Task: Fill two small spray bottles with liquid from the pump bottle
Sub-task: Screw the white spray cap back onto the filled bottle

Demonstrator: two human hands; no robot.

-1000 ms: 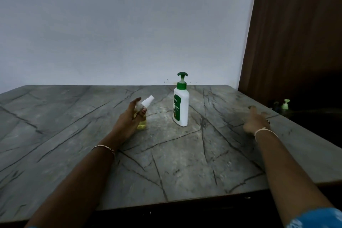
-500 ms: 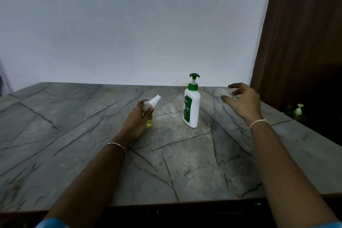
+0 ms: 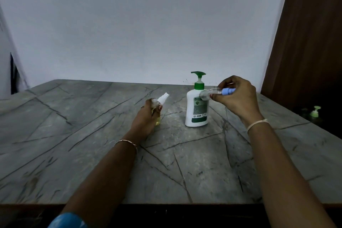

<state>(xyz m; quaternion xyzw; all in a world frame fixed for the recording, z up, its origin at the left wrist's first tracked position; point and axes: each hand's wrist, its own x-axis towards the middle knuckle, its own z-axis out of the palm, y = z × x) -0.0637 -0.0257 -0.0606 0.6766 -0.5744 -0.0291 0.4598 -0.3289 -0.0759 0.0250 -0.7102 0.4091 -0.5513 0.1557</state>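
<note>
1. On the table (image 3: 74, 135), left of centre, the left hand (image 3: 147, 116) curls round the white-cap bottle (image 3: 161, 101). The bottle leans to the right and its base seems to rest on the stone. Yellowish liquid shows low in it and its cap is on, so I judge this one already filled, at least in part.
2. Just right of that hand, near but apart from it, the pump bottle (image 3: 197, 111) stands upright on the table. Neither hand touches it.
3. Further right, the right hand (image 3: 240, 98) pinches the blue-cap bottle (image 3: 215, 92) between thumb and fingers. It lies sideways in the air with its cap pointing right. Its clear base sits in front of the pump bottle's shoulder. It looks empty, though the clear body is hard to read.
4. As I judge it, the step in hand is readying the second bottle for filling, and its cap is not yet off.
5. The next move calls for two hands. The left would release the white-cap bottle, stood steady, then help twist off the blue cap. The open neck would then go under the spout, held upright, while the pump is pressed.
6. Far right, beyond the table edge, a small green pump (image 3: 315, 112) sits in shadow and plays no visible part.
</note>
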